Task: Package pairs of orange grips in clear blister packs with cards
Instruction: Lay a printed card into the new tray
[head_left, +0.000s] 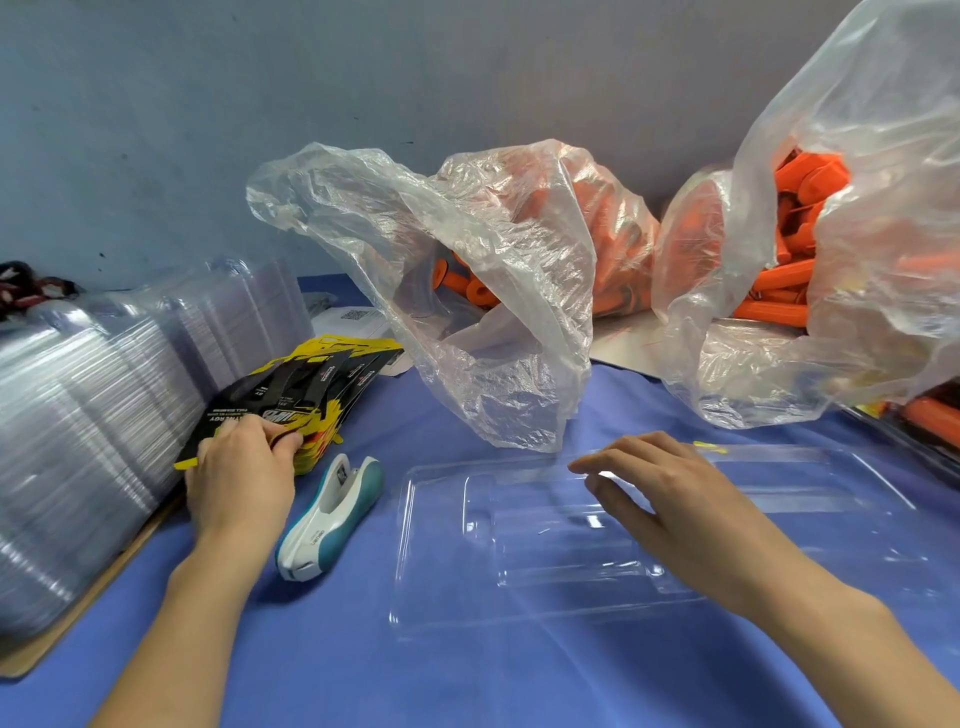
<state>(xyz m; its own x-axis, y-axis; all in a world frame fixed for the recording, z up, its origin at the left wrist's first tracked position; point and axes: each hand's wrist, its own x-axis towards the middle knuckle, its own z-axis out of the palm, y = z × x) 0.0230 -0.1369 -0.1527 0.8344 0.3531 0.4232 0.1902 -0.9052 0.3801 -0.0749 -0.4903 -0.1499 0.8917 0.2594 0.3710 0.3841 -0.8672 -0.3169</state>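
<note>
One blister pack (545, 540) lies opened flat and empty on the blue cloth (363, 649) at lower centre of the head view, so this package looks barely begun: no grip and no card is in it yet. The right hand (670, 499) rests over its far half with fingers straight and spread, holding nothing, apparently steadying the clear shell. At centre left, the left hand (239, 473) has its fingers curled onto the near edge of the fanned black-and-yellow cards (306, 395), seemingly pinching the top one to lift it. The orange grips (779, 291) are all in the two plastic bags (519, 270) at upper centre and upper right, well apart from both hands. A stapler (332, 514) lies between the hands, untouched. Spare blister packs (104, 395) are stacked at the left edge. At the right edge something orange sits under clear plastic, possibly finished packs; I cannot tell. Card, two grips, closing and stapling all seem left.
</note>
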